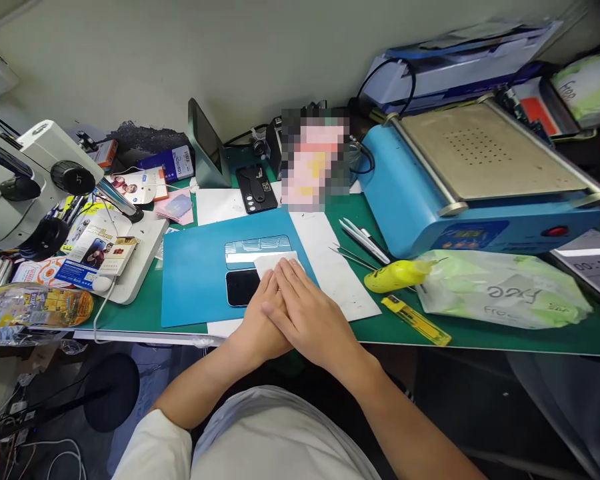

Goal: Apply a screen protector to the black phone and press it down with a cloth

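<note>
over the blue mat [195, 273], right hand [307, 303] folded across left hand [264, 323], white wipe [266, 263] at fingertips, grip unclear; dark-screened phone [241, 288] alongside. probably a wipe-handling step; next move calls for parting hands.

White sheet [266, 262], partly hidden, overlapping black-screened phone [241, 288]; phone flat, screen up, on blue mat [195, 280].
</note>
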The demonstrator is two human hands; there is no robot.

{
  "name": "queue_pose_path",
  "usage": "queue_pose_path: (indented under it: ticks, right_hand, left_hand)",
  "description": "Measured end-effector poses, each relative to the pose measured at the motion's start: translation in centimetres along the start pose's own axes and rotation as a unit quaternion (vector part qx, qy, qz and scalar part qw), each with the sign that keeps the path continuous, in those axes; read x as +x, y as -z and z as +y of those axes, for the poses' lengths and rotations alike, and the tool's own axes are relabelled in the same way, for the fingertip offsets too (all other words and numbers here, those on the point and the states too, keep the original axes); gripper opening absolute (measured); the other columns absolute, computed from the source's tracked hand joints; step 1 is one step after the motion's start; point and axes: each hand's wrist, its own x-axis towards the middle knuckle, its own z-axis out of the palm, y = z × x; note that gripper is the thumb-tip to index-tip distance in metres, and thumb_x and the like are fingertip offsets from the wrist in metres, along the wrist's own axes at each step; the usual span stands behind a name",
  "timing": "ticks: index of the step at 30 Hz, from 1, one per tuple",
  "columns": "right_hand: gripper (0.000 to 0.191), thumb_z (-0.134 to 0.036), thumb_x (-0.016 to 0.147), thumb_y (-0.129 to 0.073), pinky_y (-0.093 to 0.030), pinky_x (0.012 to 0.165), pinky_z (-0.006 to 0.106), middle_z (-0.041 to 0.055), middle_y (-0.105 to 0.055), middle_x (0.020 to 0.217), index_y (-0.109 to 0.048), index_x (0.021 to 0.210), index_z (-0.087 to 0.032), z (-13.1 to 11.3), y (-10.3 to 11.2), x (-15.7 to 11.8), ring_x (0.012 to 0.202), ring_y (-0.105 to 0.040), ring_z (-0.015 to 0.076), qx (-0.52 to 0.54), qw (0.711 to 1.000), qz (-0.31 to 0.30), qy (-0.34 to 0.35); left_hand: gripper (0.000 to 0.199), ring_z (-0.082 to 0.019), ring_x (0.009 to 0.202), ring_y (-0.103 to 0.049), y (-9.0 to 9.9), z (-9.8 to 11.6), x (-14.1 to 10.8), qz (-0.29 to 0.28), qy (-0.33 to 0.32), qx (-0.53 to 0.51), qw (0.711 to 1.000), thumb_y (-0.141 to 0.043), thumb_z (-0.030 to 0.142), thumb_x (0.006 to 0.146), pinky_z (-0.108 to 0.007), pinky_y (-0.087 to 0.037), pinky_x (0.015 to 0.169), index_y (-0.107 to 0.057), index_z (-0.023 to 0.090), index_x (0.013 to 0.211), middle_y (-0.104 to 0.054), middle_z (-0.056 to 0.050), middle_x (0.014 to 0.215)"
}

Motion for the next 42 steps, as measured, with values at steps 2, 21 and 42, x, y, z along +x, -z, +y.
queue_pose_path:
  ticks: [2, 21, 42]
  right_hand:
    - [0.075, -0.054, 0.105, -0.032, -0.041, 0.121, 0.051, 0.0245, -0.043, 0.159, -0.042, 0.152, 0.004, -0.5, -0.1, -0.6, 0.152, -0.037, 0.0356, -0.001, 1.0, 0.004, 0.005]
    - [0.078, -0.054, 0.104, -0.036, -0.038, 0.124, 0.053, 0.0283, -0.038, 0.16, -0.041, 0.152, 0.008, -3.1, -1.2, -0.5, 0.153, -0.034, 0.0388, 0.01, 0.999, -0.004, 0.03]
    - [0.077, -0.054, 0.105, -0.034, -0.034, 0.126, 0.05, 0.0264, -0.038, 0.16, -0.041, 0.152, 0.007, -4.1, -1.1, 2.4, 0.153, -0.035, 0.0368, 0.056, 0.996, -0.042, 0.057]
  left_hand:
    - [0.064, -0.037, 0.155, -0.033, 0.2, 0.3, -0.6, -0.002, 0.001, -0.003, 1.0, -0.044, 0.039, 0.104, -0.053, -0.032, 0.127, -0.036, 0.004, 0.157, -0.036, -0.023, 0.164]
    - [0.066, -0.033, 0.159, -0.024, -0.3, -0.3, -3.4, -0.029, 0.044, -0.005, 0.999, -0.042, 0.036, 0.104, -0.052, -0.027, 0.13, -0.026, 0.007, 0.162, -0.027, -0.019, 0.169]
    - [0.067, -0.034, 0.157, -0.027, 1.9, -2.7, -4.0, -0.064, 0.061, 0.0, 0.996, -0.04, 0.034, 0.104, -0.055, -0.028, 0.128, -0.024, 0.003, 0.161, -0.031, -0.023, 0.166]
